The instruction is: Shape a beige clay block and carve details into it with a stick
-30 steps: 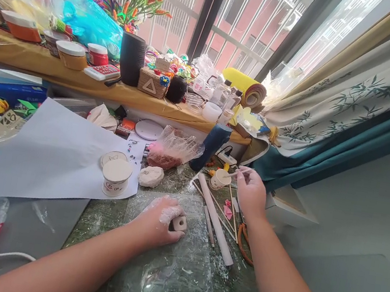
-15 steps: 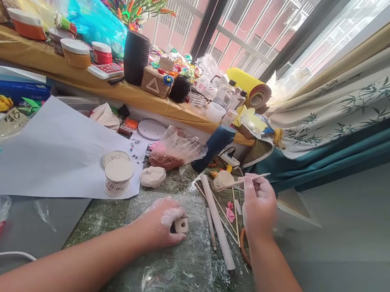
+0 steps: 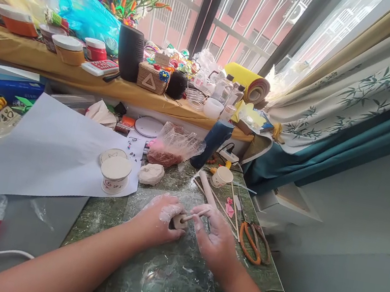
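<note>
My left hand (image 3: 159,219), dusted white, is closed round a small beige clay piece (image 3: 179,221) on the clear plastic sheet (image 3: 162,270) laid over the green marble table. My right hand (image 3: 215,236) sits just to the right of it, fingers pinched on a thin white stick (image 3: 195,216) whose tip touches the clay piece. A lump of white clay (image 3: 151,174) lies behind my hands, beside a small white tub (image 3: 114,175) and its lid (image 3: 113,155).
A white rolling rod (image 3: 207,191), thin sticks, orange-handled scissors (image 3: 253,241) and a paper cup (image 3: 222,176) lie right of my hands. A large white paper sheet (image 3: 48,151) covers the left. A plastic bag (image 3: 174,146) and dark bottle (image 3: 213,144) stand behind. The shelf beyond is crowded.
My right hand lifted the thin stick from the paper cup and brought it down left to the clay piece. The scissors are uncovered. My left hand stayed put.
</note>
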Demonstrator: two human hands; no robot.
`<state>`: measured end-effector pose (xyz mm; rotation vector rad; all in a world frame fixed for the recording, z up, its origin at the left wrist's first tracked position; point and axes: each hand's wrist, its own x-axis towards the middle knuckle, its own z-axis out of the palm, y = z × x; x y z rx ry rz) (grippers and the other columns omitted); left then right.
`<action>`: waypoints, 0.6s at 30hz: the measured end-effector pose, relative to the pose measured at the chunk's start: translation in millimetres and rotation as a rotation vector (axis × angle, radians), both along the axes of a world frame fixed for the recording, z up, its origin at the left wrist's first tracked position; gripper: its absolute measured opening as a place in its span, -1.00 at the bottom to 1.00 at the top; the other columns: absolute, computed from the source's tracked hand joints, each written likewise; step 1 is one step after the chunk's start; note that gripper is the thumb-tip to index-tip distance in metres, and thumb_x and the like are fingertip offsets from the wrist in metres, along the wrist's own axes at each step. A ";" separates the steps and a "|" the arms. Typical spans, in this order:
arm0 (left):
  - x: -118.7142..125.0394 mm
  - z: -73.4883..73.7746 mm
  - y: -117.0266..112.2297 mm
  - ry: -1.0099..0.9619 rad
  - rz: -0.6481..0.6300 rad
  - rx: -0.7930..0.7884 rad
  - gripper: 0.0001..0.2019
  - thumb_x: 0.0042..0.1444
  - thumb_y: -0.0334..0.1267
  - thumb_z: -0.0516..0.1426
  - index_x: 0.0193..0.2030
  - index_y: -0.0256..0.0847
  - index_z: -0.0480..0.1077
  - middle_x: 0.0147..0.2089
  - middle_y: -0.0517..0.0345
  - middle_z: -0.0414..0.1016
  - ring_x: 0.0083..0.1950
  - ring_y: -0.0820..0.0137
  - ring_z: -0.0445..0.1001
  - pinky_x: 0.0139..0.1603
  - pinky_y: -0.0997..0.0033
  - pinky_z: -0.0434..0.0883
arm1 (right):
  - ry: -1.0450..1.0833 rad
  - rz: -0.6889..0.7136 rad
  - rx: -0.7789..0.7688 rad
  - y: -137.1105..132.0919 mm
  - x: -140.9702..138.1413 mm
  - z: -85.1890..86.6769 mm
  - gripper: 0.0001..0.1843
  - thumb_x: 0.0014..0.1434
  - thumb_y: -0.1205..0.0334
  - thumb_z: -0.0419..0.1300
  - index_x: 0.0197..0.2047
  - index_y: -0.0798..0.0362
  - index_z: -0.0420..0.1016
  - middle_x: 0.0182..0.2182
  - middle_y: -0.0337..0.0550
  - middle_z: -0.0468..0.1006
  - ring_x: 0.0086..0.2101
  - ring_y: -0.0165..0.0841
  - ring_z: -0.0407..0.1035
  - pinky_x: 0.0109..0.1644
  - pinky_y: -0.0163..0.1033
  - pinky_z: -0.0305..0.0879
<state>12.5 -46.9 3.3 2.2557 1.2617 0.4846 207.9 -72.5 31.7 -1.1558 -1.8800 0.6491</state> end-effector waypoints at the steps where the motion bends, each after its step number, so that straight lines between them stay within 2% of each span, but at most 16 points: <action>1: 0.3 0.3 0.1 0.007 -0.003 0.009 -0.81 0.08 -0.10 0.27 -0.20 -0.10 0.50 -0.13 0.12 0.51 -0.04 0.19 0.41 -0.05 0.23 0.31 | -0.064 0.072 0.030 0.5 -1.6 2.2 -0.86 0.34 0.24 0.19 -0.13 -0.11 0.59 -0.19 -0.11 0.65 -0.13 -0.17 0.52 0.04 -0.06 0.42; 4: 0.5 0.5 0.6 0.019 -0.006 0.022 -0.85 0.11 -0.11 0.23 -0.31 -0.12 0.46 -0.17 0.13 0.49 -0.07 0.20 0.41 -0.09 0.26 0.29 | -0.191 0.205 0.051 1.0 -6.6 8.6 -0.83 0.34 0.24 0.17 -0.14 -0.13 0.62 -0.22 -0.12 0.67 -0.17 -0.17 0.52 -0.02 -0.04 0.42; 7: 0.0 -0.5 0.9 0.008 -0.003 0.006 -0.83 0.10 -0.08 0.24 -0.26 -0.10 0.49 -0.14 0.13 0.50 -0.06 0.20 0.41 -0.07 0.26 0.30 | -0.122 0.153 0.033 1.2 -5.5 21.0 -0.84 0.34 0.19 0.20 -0.15 -0.14 0.65 -0.22 -0.13 0.68 -0.16 -0.16 0.53 -0.01 -0.05 0.44; 10: -0.6 -1.6 0.6 -0.013 0.000 -0.028 -0.73 0.05 -0.08 0.28 -0.11 -0.06 0.52 -0.08 0.14 0.53 0.00 0.19 0.42 0.01 0.23 0.31 | -0.002 -0.036 0.056 12.4 7.8 40.7 -0.87 0.30 0.10 0.27 -0.24 -0.16 0.67 -0.21 -0.13 0.68 -0.13 -0.13 0.53 0.04 -0.02 0.44; 13: -0.9 -1.5 0.2 -0.029 0.011 -0.042 -0.71 0.04 -0.11 0.30 -0.08 -0.07 0.53 -0.05 0.13 0.55 0.03 0.18 0.42 0.08 0.20 0.32 | 0.085 -0.341 0.096 43.6 32.6 53.7 -0.82 0.25 0.00 0.30 -0.22 -0.13 0.66 -0.15 -0.11 0.67 -0.12 -0.11 0.53 0.06 0.00 0.44; 15: -1.1 -0.9 0.2 -0.028 0.012 -0.047 -0.72 0.04 -0.11 0.30 -0.09 -0.07 0.53 -0.05 0.13 0.55 0.04 0.17 0.42 0.08 0.20 0.33 | 0.133 -0.495 0.083 70.3 50.5 52.8 -0.70 0.25 -0.06 0.27 -0.08 -0.08 0.62 -0.11 -0.07 0.67 -0.13 -0.13 0.54 0.03 -0.02 0.45; 18: -1.7 -0.5 0.1 -0.032 0.007 -0.043 -0.72 0.05 -0.13 0.29 -0.09 -0.07 0.54 -0.05 0.14 0.55 0.04 0.17 0.43 0.09 0.20 0.33 | 0.061 -0.542 0.009 102.9 68.7 40.1 -0.63 0.23 -0.08 0.25 -0.06 0.00 0.61 -0.15 -0.03 0.69 -0.19 -0.14 0.56 -0.05 -0.05 0.44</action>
